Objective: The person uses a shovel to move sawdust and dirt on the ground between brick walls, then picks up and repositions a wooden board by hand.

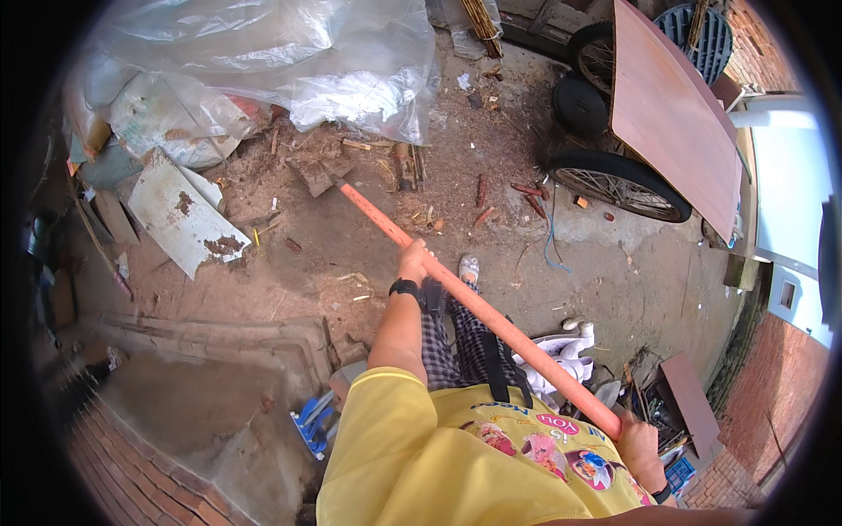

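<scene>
A long-handled shovel with an orange handle (491, 317) runs slantwise across the middle of the view. Its small metal blade (314, 178), dull and dirt-coloured, rests on the littered ground ahead of me to the left. My left hand (415, 261) is wrapped round the handle partway along. At the near end, by my right side, my right hand (641, 450) closes round the top of the handle. Scraps of wood, reddish pieces (481, 190) and loose dirt lie around the blade.
Clear plastic sheeting (360, 96) covers a heap at the far left, with a dirty white panel (186, 213) leaning before it. A cart with spoked wheels (623, 186) and a brown board (671, 114) stands far right. A low concrete step (215, 337) lies left.
</scene>
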A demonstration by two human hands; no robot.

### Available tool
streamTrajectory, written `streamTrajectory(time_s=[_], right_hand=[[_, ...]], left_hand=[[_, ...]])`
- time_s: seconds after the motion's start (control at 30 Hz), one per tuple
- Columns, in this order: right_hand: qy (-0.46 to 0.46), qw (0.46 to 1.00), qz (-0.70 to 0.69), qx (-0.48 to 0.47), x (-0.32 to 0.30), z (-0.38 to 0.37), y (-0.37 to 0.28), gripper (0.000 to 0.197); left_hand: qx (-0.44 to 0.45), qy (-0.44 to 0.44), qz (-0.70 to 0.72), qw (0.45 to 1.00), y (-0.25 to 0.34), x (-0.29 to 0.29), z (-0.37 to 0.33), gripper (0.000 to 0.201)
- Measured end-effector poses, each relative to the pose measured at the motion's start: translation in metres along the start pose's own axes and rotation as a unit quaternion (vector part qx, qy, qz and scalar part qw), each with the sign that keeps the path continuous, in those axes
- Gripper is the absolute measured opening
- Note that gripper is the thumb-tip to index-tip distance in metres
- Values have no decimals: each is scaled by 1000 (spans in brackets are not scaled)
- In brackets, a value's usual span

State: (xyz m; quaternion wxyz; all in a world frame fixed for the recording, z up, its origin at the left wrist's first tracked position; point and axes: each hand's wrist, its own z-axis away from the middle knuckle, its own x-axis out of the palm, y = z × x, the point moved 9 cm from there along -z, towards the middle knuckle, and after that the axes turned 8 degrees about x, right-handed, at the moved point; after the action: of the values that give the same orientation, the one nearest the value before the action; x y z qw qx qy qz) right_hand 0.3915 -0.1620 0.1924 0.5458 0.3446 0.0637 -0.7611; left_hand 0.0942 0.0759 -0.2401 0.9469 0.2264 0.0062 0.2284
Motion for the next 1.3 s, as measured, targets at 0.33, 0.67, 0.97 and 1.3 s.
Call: streamTrajectory(time_s=[0.33, 0.67, 0.97, 1.3], right_hand=[[9, 994, -7, -105, 7, 1, -18, 17], [113, 993, -37, 25, -82, 39, 92, 17], [123, 992, -18, -27, -70, -9, 112, 17], [251, 961, 117, 14, -172, -44, 197, 16]], left_hand=[[74, 7, 80, 994, 97, -48, 32, 17], [-107, -44, 176, 978, -117, 42, 84, 13], [-34, -77, 243, 966, -46, 57, 100, 12], [-101, -110, 343, 927, -62, 148, 149, 13]])
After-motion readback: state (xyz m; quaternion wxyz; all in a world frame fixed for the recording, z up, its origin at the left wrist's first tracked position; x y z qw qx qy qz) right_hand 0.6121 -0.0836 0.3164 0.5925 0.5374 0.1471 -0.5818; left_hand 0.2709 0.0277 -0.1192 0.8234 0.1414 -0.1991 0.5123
